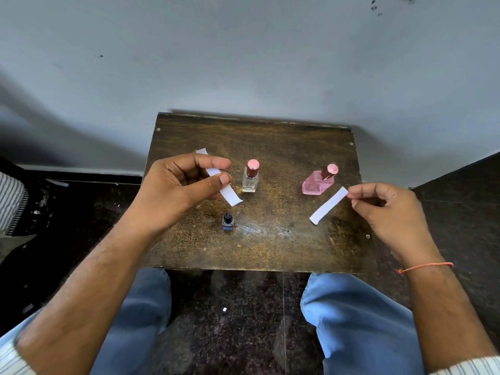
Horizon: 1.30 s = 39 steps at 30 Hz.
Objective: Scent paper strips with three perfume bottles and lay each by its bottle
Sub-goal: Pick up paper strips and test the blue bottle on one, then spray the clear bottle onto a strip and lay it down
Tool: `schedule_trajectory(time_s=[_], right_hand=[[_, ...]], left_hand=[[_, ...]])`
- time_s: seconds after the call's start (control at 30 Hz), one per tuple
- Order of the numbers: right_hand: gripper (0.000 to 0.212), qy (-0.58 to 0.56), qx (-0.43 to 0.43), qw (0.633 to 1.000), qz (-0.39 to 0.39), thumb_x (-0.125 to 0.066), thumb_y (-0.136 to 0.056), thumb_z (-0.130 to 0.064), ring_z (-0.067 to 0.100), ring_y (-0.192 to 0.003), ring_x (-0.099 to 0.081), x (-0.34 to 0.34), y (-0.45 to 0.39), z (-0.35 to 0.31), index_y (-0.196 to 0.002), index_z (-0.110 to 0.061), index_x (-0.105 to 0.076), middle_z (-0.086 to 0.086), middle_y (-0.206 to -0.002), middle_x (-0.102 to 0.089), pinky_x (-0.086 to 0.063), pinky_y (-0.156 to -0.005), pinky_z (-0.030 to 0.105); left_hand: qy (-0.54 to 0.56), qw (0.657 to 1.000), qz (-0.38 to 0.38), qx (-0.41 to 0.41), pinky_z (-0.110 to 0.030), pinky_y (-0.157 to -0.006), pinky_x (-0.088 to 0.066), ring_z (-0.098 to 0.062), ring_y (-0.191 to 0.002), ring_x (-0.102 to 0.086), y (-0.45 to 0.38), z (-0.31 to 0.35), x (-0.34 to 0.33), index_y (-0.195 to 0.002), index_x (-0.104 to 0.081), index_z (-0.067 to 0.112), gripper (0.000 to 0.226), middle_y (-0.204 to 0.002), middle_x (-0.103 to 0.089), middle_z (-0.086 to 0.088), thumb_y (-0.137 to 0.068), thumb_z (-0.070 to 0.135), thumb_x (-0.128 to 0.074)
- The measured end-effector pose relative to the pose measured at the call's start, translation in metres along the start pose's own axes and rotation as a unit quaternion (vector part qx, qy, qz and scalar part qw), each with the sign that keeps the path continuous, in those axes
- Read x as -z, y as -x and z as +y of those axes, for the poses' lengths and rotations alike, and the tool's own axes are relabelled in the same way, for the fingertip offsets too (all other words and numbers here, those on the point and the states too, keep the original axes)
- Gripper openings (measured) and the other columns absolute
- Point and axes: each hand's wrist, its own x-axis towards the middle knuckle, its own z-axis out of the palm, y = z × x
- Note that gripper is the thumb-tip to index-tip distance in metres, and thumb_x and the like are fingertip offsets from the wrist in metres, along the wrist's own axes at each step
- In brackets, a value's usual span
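Left hand: pinches left strip between thumb and forefinger, just left of clear bottle.
Right hand: pinches top end of right strip, just below pink bottle.
Right strip axis: slants from upper right to lower left.
Nearer hand: right to pink bottle, left to clear bottle and dark bottle.
Surface: carries all three bottles.

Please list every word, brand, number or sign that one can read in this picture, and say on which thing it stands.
There is no readable text.
Clear bottle: no label legible.
Pink bottle: no print visible.
Small dark bottle: too small to show any print.
Paper strip in the left hand: blank on the side shown.
Paper strip in the right hand: blank on the side shown.
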Motion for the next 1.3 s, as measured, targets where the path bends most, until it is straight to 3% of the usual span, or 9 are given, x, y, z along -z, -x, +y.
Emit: schedule_trajectory(time_s=[0.07,0.23,0.37,0.63,0.77,0.87,0.97,1.13,1.3], right_hand=[[0.031,0.022,0.008,1.000,0.018,-0.080,-0.094,-0.004,-0.006,-0.094,-0.069,0.000,0.002,-0.004,-0.101,-0.034,-0.079,-0.020,-0.100,-0.077,-0.045,-0.084,0.012],[0.021,0.146,0.028,0.989,-0.006,-0.083,-0.093,-0.032,0.016,-0.089,-0.063,-0.017,0.003,-0.011,-0.114,-0.035,-0.079,-0.001,-0.111,-0.068,-0.043,-0.084,0.029],[0.038,0.210,0.008,0.977,-0.016,-0.085,-0.085,-0.056,0.013,-0.096,-0.059,-0.032,0.005,-0.015,-0.116,-0.036,-0.074,-0.004,-0.106,-0.065,-0.040,-0.081,0.030],[0.041,0.221,0.001,0.975,-0.020,-0.088,-0.087,-0.037,0.017,-0.093,-0.063,-0.027,0.000,-0.010,-0.124,-0.028,-0.075,-0.003,-0.111,-0.065,-0.044,-0.083,0.031],[0.015,0.193,0.024,0.979,-0.056,-0.087,-0.088,-0.043,0.005,-0.084,-0.065,-0.022,0.011,-0.029,-0.094,-0.032,-0.078,-0.013,-0.090,-0.073,-0.044,-0.070,0.024],[0.019,0.193,0.072,0.965,-0.164,-0.087,-0.082,-0.053,-0.006,-0.081,-0.067,-0.035,0.026,-0.048,-0.081,-0.036,-0.080,-0.021,-0.079,-0.075,-0.040,-0.063,0.012],[0.020,0.108,0.117,0.961,-0.228,-0.090,-0.083,-0.048,-0.009,-0.082,-0.068,-0.063,0.043,-0.064,-0.097,-0.037,-0.081,-0.026,-0.090,-0.077,-0.044,-0.069,0.007],[0.051,0.023,0.195,0.958,-0.208,-0.090,-0.087,-0.042,0.007,-0.089,-0.073,-0.109,0.059,-0.078,-0.133,-0.038,-0.071,-0.022,-0.121,-0.071,-0.049,-0.070,0.011],[0.052,0.024,0.253,0.955,-0.155,-0.087,-0.087,-0.049,0.000,-0.098,-0.064,-0.127,0.066,-0.090,-0.134,-0.034,-0.072,-0.020,-0.124,-0.064,-0.046,-0.080,0.012]], left_hand=[[0.001,1.000,-0.003,0.003,-0.048,-0.091,-0.064,-0.033,-0.097,-0.075,0.000,-0.001,0.002,-0.101,-0.086,0.024,0.024,-0.101,-0.081,-0.019,-0.078,0.017,-0.084],[0.009,1.000,-0.019,0.012,-0.040,-0.091,-0.066,-0.026,-0.097,-0.077,-0.001,-0.003,0.003,-0.106,-0.082,0.015,0.030,-0.100,-0.082,-0.016,-0.077,0.012,-0.083],[0.009,1.000,-0.025,0.010,-0.034,-0.090,-0.066,-0.021,-0.099,-0.080,-0.002,-0.005,0.007,-0.110,-0.080,0.013,0.034,-0.100,-0.084,-0.010,-0.076,0.010,-0.083],[-0.016,0.998,-0.058,-0.005,-0.031,-0.094,-0.064,-0.026,-0.100,-0.071,-0.002,-0.009,0.017,-0.123,-0.076,0.017,0.052,-0.114,-0.083,-0.005,-0.072,0.005,-0.084],[-0.016,0.998,-0.064,-0.005,-0.034,-0.095,-0.062,-0.029,-0.096,-0.069,-0.001,-0.007,0.022,-0.132,-0.072,0.020,0.061,-0.126,-0.079,-0.002,-0.074,0.005,-0.083],[-0.019,0.997,-0.070,0.001,-0.043,-0.096,-0.059,-0.035,-0.094,-0.067,0.001,-0.007,0.025,-0.139,-0.067,0.022,0.068,-0.135,-0.075,0.001,-0.076,0.003,-0.083],[-0.020,0.997,-0.079,0.005,-0.057,-0.097,-0.050,-0.038,-0.094,-0.064,0.002,-0.008,0.028,-0.145,-0.062,0.023,0.073,-0.142,-0.071,0.004,-0.080,-0.004,-0.082],[-0.009,0.997,-0.074,0.005,-0.058,-0.099,-0.051,-0.039,-0.095,-0.065,0.003,-0.007,0.030,-0.151,-0.056,0.023,0.082,-0.147,-0.067,0.008,-0.075,0.003,-0.083],[-0.006,0.997,-0.078,0.007,-0.032,-0.086,-0.062,-0.038,-0.094,-0.066,0.003,-0.008,0.036,-0.155,-0.051,0.023,0.088,-0.150,-0.064,0.011,-0.076,0.003,-0.083]])
